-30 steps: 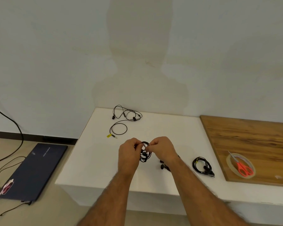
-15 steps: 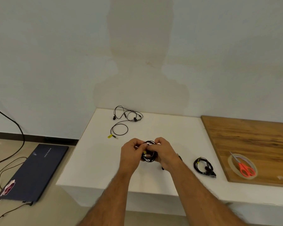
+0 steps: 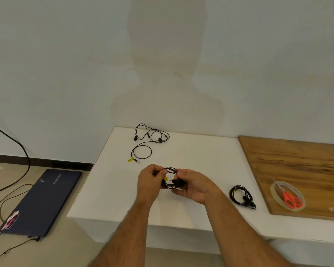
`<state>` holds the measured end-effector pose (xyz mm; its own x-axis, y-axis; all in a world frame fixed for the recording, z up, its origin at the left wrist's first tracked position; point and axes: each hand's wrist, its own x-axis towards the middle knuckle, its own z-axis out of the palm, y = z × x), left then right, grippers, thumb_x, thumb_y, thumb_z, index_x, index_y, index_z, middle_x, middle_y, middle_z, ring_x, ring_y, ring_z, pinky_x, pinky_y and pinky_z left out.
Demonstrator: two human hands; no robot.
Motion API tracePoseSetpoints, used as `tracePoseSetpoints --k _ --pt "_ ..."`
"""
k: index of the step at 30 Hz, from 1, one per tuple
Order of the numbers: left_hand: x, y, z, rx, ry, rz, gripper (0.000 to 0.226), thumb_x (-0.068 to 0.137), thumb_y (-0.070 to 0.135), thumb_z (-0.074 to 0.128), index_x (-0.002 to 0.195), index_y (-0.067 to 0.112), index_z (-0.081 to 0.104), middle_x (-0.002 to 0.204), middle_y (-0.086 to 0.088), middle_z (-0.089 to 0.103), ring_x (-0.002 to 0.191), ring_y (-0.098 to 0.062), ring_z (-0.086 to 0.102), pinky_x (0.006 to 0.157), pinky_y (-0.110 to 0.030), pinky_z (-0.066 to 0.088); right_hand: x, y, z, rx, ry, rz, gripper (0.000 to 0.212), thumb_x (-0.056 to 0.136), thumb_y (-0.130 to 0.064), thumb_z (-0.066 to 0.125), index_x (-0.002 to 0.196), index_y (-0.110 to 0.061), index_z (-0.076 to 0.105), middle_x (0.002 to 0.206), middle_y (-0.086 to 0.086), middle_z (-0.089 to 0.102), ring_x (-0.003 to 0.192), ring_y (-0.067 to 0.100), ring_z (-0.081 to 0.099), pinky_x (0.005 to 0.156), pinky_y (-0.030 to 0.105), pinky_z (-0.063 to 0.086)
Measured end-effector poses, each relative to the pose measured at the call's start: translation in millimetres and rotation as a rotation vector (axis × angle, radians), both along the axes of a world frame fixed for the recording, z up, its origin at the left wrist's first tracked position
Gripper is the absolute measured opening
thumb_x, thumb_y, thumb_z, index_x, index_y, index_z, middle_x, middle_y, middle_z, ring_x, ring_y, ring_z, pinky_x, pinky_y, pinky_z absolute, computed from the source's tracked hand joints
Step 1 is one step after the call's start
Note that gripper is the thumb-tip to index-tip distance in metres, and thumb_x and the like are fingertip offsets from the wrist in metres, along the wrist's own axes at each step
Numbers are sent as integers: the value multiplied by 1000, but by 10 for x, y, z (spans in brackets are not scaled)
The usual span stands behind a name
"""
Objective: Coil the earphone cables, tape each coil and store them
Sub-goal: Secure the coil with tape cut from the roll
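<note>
The white table (image 3: 191, 155) was the anchor. A wooden board (image 3: 297, 160) sat at its right end with tape roll (image 3: 274, 191) and orange scissors (image 3: 291, 198) on it. Above its front middle, left hand (image 3: 148, 185) and right hand (image 3: 195, 186) both pinched the earphone coil (image 3: 171, 182). A finished coil (image 3: 241, 195) lay right; loose earphones (image 3: 148, 139) sat far back.

Both hands, left hand (image 3: 149, 183) and right hand (image 3: 194, 186), grip a coiled earphone cable (image 3: 172, 179) above the white table (image 3: 108, 189).
</note>
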<state>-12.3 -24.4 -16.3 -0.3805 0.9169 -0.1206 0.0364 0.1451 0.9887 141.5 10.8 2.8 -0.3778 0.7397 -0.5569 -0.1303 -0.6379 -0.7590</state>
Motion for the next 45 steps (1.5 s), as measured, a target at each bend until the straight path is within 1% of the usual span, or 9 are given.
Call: tracePoseSetpoints --k 6,12,16,20,29,34,38,41,45 --pt "-171 -5 -78 -68 38 -111 9 83 9 73 88 14 69 75 -4 71 70 -15 67 62 -26 56 -45 80 60 332 -354 23 12 82 0 73 91 -8 74 82 8 73 77 18 70 78 33 58" --pt "-248 14 -117 -57 530 -229 10 80 21 74 89 26 75 81 14 70 80 -3 62 70 -17 44 -79 54 -56 798 -695 199 15 85 -9 70 95 -16 78 80 -7 72 78 4 64 72 12 45" --pt "-268 9 -146 -38 771 -164 11 85 25 70 92 32 74 97 15 63 92 2 46 75 -16 37 -102 -44 -134 1243 -1077 355 18 86 -11 68 97 -21 78 84 -3 69 88 11 54 70 20 41" --pt "-289 -36 -168 -39 966 -247 16 89 22 64 96 32 73 102 13 62 100 -8 49 78 -22 44 -98 -184 -307 1629 -1299 452 34 48 5 83 66 -21 70 58 -9 59 72 18 59 52 27 40" --pt "-330 -98 -217 -173 854 -395 32 86 7 55 106 23 74 108 6 67 101 -12 61 84 -17 42 -124 -311 -416 1583 -1308 604 27 48 -6 83 60 -23 67 56 -13 57 70 17 58 46 26 40" --pt "-328 -141 -183 -194 810 -407 19 84 27 59 91 27 76 80 12 68 78 -7 61 70 -24 50 -91 -316 -463 1545 -1285 615 17 62 -14 79 61 -25 67 62 -14 61 75 16 60 51 26 43" --pt "-298 -127 -202 -210 815 -377 9 84 31 67 88 29 74 86 12 69 79 -4 61 70 -22 48 -127 -301 -447 1435 -1235 541 20 67 -7 69 57 -21 60 57 -8 57 67 19 58 51 29 45" --pt "-292 -113 -228 -205 791 -360 4 82 29 69 85 30 72 87 12 68 81 -5 61 73 -24 50 -129 -310 -397 1307 -1085 376 17 83 -12 58 74 -19 71 71 -4 64 75 18 58 65 36 51" --pt "-288 -112 -243 -192 755 -316 9 83 34 68 90 32 63 92 12 65 83 -6 59 70 -23 47 -98 -333 -326 1147 -941 133 20 90 -19 65 107 -24 74 110 -12 70 108 5 54 91 14 37"
